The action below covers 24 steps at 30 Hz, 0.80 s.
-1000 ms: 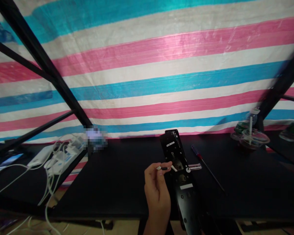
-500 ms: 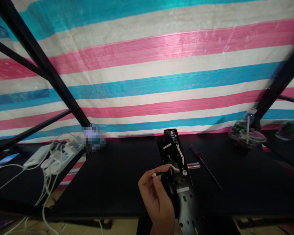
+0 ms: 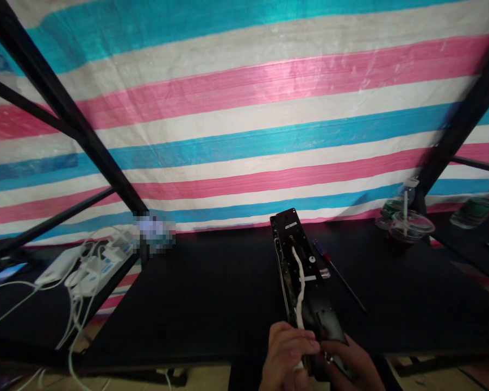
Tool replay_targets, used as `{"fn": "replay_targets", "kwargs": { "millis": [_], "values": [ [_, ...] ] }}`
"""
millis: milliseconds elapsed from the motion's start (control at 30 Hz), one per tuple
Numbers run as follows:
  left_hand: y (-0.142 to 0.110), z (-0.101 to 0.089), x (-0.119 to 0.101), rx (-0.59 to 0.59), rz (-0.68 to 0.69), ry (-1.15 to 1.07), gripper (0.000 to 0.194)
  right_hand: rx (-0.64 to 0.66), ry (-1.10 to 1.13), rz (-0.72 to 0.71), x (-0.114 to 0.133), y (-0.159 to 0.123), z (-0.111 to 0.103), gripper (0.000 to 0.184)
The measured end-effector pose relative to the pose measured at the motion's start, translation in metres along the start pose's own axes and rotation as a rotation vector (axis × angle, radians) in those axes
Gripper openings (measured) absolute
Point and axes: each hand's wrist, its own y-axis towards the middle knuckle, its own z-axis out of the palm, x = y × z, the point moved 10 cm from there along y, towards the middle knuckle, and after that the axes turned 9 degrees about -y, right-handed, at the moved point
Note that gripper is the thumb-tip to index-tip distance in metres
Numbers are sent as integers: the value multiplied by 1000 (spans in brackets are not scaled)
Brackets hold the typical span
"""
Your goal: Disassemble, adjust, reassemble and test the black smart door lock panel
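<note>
A long black electronic panel (image 3: 299,233), perhaps part of a door lock, is tilted over the table's near edge with its back side facing up. It has screw holes, a small white label and a round white sticker. A white cable (image 3: 300,288) runs down its length from a hole. My left hand (image 3: 289,353) is closed at the panel's lower left, fingers pinching the cable's near end. A white tip shows below those fingers. My right hand (image 3: 356,361) grips the panel's lower right edge, its fingers partly hidden beneath.
On the black table (image 3: 212,298), a screwdriver (image 3: 338,274) lies right of the panel, and a small clear-and-red item (image 3: 325,273) pokes out beside it. A plastic cup with a straw (image 3: 409,225) and bottles stand back right. A power strip (image 3: 100,271) with white cables lies left.
The panel has been turned and drawn nearer, showing its side. My left hand has moved down and right along with the cable, which now lies along the panel. My right hand has come into view.
</note>
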Motion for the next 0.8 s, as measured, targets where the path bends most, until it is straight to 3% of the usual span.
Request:
{"fn": "replay_targets", "kwargs": {
  "millis": [133,300,367,433,467,500,567,667,800],
  "values": [
    [-25,-8,17,-5,-114,-5,20,-27,-31,-17,-4,4,6,24],
    [-22,-5,18,127,-37,-170,32,12,-13,13,-11,6,15,27],
    [-13,-19,37,-21,-146,-274,39,28,-17,21,-13,5,18,26],
    [-16,-42,79,-338,-459,-297,37,38,-34,21,-15,2,22,24],
    [-22,-48,98,-448,-610,-283,39,40,-46,20,-15,1,24,24],
    [-26,-46,114,-477,-751,-247,41,40,-58,15,-15,-1,25,24],
    [-23,-32,138,-347,-903,-151,41,41,-80,-1,-13,-2,27,23],
    [-12,-10,159,-149,-894,-158,50,22,-143,-69,-8,-2,26,18],
    [-10,-2,173,-73,-884,-180,61,-3,-308,-129,-10,-5,28,14]
  ]
}}
